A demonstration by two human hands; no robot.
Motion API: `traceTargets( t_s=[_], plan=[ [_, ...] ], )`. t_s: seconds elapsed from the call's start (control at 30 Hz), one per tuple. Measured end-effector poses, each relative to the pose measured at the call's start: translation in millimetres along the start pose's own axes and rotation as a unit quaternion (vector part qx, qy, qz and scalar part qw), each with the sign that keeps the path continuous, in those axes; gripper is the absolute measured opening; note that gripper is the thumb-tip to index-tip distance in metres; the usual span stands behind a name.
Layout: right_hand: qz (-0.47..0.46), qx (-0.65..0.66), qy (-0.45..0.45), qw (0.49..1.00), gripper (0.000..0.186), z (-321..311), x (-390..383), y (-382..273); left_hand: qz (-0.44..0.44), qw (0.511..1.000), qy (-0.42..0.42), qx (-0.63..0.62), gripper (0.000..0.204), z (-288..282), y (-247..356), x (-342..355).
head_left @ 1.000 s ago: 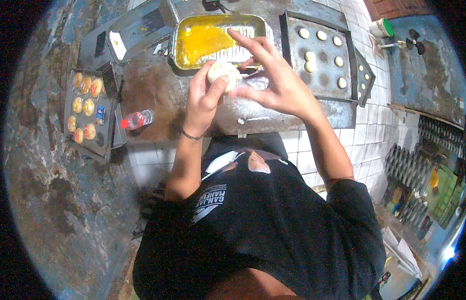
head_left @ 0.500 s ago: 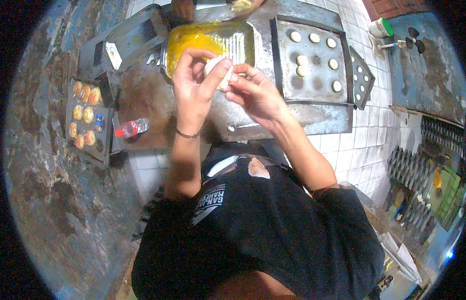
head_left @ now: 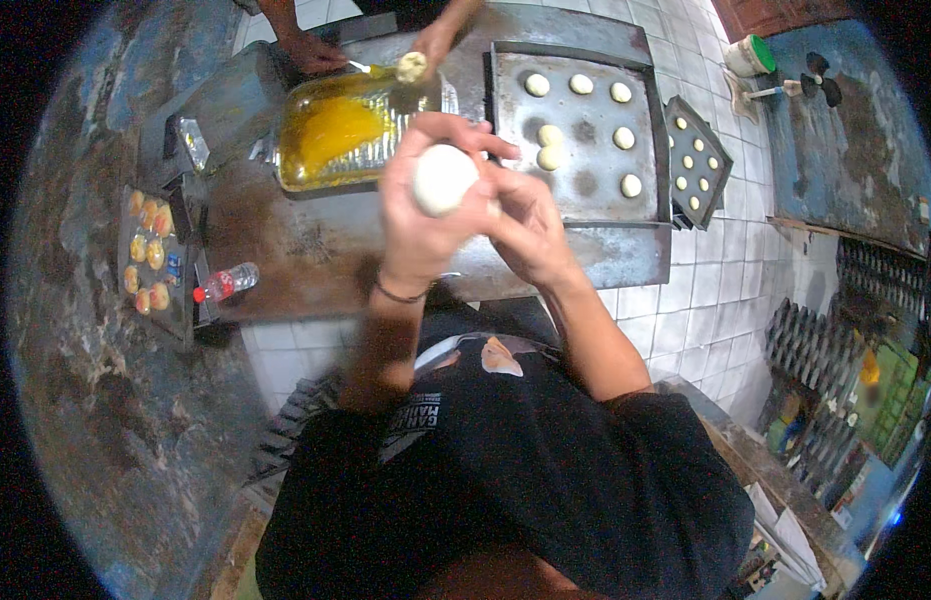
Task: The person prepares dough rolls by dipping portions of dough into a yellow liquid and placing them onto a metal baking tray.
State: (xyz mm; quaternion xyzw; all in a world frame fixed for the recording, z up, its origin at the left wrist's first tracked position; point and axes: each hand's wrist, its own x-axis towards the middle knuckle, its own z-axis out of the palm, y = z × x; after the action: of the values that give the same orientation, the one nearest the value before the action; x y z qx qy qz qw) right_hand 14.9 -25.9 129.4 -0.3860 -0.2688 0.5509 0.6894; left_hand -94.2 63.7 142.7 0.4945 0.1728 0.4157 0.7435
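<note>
A smooth white dough ball (head_left: 443, 180) rests in my left hand (head_left: 417, 225), whose fingers curl round it. Pressed up against its right side is my right hand (head_left: 530, 225), with fingers bent in at the ball's edge; its fingertips are partly hidden and slightly blurred. Both hands are raised above the table, just in front of a foil-lined pan (head_left: 285, 165) of yellow filling (head_left: 335, 138). Across the pan, another person's hand holds a yellow-coated lump (head_left: 411, 67), while that person's other hand has a small spreading tool (head_left: 370, 70).
To the right lies a dark baking tray (head_left: 585, 205) with several dough balls; a smaller tray (head_left: 697, 170) sits beyond it. At left are a red-capped bottle (head_left: 228, 283) and a tray of browned buns (head_left: 150, 250). A white bucket (head_left: 747, 57) stands far right.
The dough in my hands now shows as a smooth round ball, and my hands sit slightly lower. The other person's hands have come further into view over the pan. The whole view has shifted.
</note>
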Motion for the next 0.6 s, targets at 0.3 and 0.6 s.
traceTargets(
  t_s=[0.3, 0.6],
  plan=[
    [-0.16, -0.212, 0.068, 0.962, 0.021, -83.1, -4.3, 7.6, -0.072, 0.997, -0.004, 0.042, 0.064, 49.9, -71.9, 0.0],
    [-0.006, -0.413, -0.026, 0.91, 0.039, -188.8, 14.0, -24.7, -0.111, 0.935, -0.082, 0.328, 0.06, 28.0, -208.0, 22.1]
  ],
)
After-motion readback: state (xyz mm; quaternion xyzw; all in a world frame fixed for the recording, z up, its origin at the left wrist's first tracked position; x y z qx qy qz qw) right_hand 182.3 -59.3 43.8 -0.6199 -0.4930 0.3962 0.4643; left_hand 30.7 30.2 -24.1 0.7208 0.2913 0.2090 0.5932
